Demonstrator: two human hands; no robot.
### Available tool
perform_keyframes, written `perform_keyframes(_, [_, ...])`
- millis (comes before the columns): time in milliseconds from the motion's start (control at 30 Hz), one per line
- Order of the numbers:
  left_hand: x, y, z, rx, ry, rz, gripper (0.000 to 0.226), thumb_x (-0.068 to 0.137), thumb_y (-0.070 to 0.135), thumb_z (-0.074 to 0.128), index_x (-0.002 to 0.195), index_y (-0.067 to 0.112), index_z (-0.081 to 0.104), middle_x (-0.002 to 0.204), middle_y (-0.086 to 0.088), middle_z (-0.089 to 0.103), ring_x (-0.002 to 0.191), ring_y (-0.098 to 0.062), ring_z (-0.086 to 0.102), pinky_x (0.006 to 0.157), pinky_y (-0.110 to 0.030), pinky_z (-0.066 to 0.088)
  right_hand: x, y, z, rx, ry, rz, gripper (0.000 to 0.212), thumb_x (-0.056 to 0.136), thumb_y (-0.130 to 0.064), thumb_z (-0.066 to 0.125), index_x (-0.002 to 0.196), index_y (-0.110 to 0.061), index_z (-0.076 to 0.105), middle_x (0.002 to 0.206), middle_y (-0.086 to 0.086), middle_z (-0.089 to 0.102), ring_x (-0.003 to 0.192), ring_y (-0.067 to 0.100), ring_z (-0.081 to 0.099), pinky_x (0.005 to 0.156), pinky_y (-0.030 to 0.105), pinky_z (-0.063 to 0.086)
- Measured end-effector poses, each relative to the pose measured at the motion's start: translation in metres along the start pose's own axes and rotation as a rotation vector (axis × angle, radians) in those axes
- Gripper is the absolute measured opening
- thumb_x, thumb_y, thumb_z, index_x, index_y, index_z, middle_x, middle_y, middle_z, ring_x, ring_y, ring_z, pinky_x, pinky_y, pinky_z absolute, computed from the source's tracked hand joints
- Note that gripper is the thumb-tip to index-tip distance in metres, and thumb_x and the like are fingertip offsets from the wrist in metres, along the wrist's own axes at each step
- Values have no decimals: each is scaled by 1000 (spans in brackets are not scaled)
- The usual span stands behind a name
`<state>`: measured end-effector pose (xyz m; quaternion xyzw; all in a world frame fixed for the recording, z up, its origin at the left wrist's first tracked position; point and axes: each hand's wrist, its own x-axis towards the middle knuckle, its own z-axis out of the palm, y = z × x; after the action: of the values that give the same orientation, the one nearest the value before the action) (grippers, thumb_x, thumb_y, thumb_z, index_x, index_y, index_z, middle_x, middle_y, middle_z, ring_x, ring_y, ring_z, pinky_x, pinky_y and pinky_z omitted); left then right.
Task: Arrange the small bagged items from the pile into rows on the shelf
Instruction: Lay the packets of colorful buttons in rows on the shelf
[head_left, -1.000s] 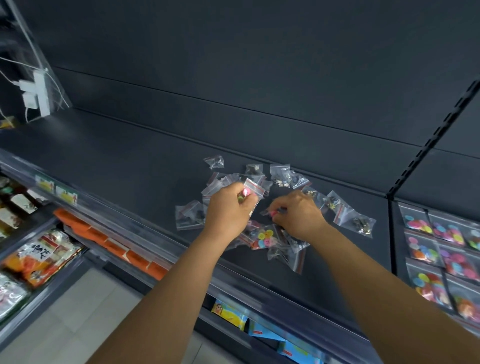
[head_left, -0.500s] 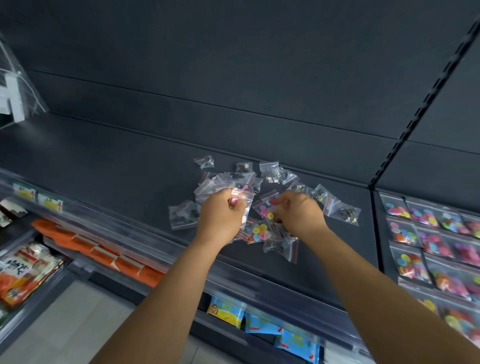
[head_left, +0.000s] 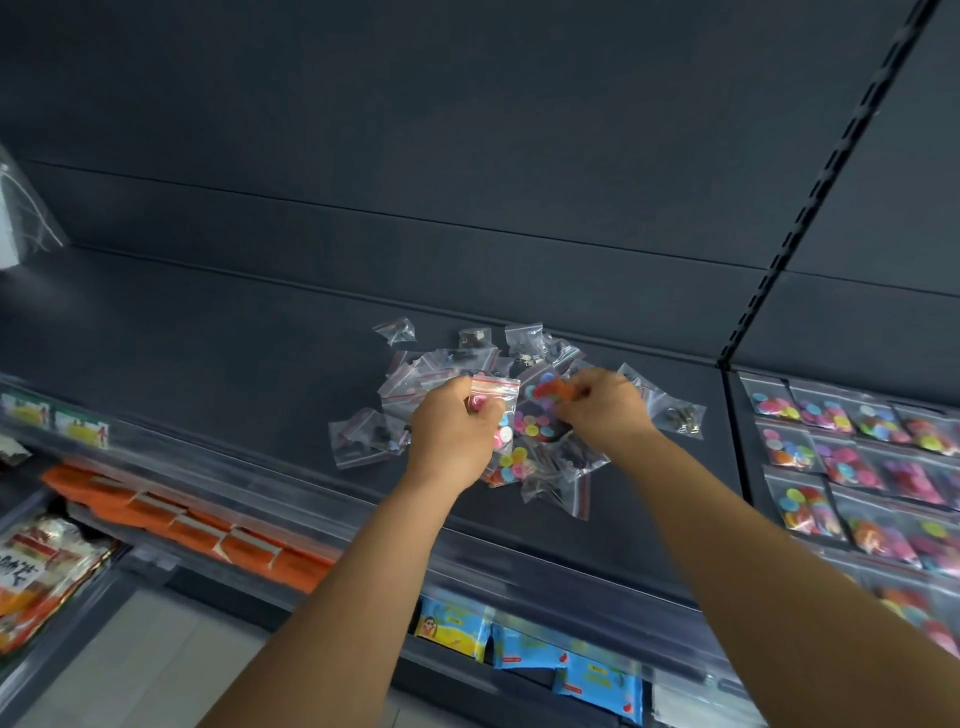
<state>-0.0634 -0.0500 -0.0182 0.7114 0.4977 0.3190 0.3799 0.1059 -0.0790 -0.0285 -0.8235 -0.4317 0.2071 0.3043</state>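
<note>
A pile of small clear zip bags (head_left: 452, 364) lies on the dark shelf (head_left: 208, 332), some with coloured buttons, some with dark metal bits. My left hand (head_left: 452, 436) grips a bag of coloured buttons (head_left: 498, 395) by its red-striped top, above the pile. My right hand (head_left: 602, 410) pinches another bag of coloured buttons (head_left: 548, 389) lifted off the pile. On the shelf section to the right, rows of button bags (head_left: 852, 462) lie flat side by side.
A slotted upright (head_left: 810, 208) divides the two shelf sections. A clear front lip (head_left: 260, 478) runs along the shelf edge. Below hang orange packets (head_left: 182, 525), blue packets (head_left: 530, 644) and snack bags (head_left: 36, 561). A clear divider (head_left: 21, 218) stands at the far left.
The view has swung right, so the rows of button bags show more fully. My right hand has lifted a button bag off the pile; my left hand still holds its bag.
</note>
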Motion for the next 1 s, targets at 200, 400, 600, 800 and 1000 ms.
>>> perform_keyframes(200, [-7,33,25,-238,-68,-28,14,90,25,60,100,19,67,80,-3,69,65,-15,58,60,-31,50,-35,6,-34,534,-32,62,18,73,-24,78,72,-21,60,65,-9,63,57,6,55,54,20,44])
perform_keyframes(400, [-19,78,73,-368,-147,-4,6,88,18,62,89,20,67,88,-5,73,84,-21,69,78,-41,56,-64,39,-85,593,-49,55,16,78,-19,70,67,-24,60,57,-11,57,55,4,51,69,26,48])
perform_keyframes(600, [-47,120,140,-354,-270,56,4,88,20,64,85,22,66,84,3,72,79,-12,67,73,-33,56,-84,100,-148,624,129,31,19,86,-36,63,71,-28,71,68,-5,63,64,9,54,69,28,51])
perform_keyframes(800, [-94,172,225,-300,-314,80,12,88,26,64,91,15,64,87,-7,71,66,-14,61,63,-32,49,-98,183,-216,665,217,46,21,85,-17,66,65,-15,67,57,-6,63,55,7,57,54,18,50])
perform_keyframes(1000, [-145,220,313,-259,-341,66,12,87,30,62,89,19,65,84,-1,70,71,-11,63,62,-27,48,-121,272,-286,568,259,78,17,83,-17,66,70,-7,64,60,2,58,59,16,50,65,35,45])
